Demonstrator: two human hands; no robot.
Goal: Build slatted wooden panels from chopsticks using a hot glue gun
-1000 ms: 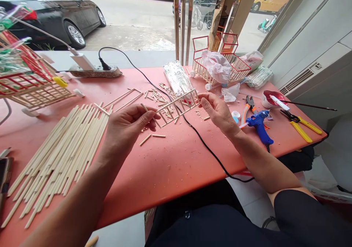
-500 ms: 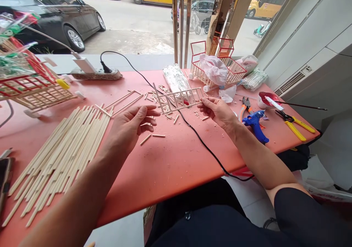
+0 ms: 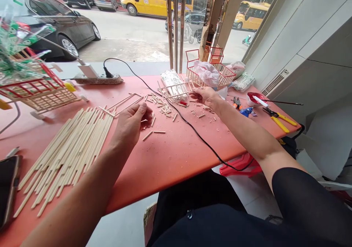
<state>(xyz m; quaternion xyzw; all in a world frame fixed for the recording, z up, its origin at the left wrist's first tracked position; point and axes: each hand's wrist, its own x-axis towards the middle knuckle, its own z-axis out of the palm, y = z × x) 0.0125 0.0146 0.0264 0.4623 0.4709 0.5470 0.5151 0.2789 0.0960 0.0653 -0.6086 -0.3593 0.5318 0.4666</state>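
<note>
My right hand (image 3: 205,94) pinches one end of a small ladder-like frame of thin wooden sticks (image 3: 176,95), held above the table in front of a foil-wrapped bundle (image 3: 172,81). My left hand (image 3: 137,116) hovers with loosely curled fingers and nothing visible in it. Beside it lies a second stick frame (image 3: 129,105), partly behind the hand. Below and to the left spreads a pile of long wooden sticks (image 3: 68,148). Short cut stick pieces (image 3: 165,107) are scattered between my hands.
A black cable (image 3: 196,134) crosses the pink table (image 3: 154,170). A blue glue gun (image 3: 245,112), orange-handled pliers (image 3: 236,102) and yellow-handled pliers (image 3: 280,122) lie right. Stick-built carts stand at left (image 3: 41,93) and back right (image 3: 227,72). A phone (image 3: 9,188) lies left.
My right hand has carried the stick frame slightly up and away, tilting it flatter. My left hand has drawn back a little, its fingers curling in. The whole view has shifted.
</note>
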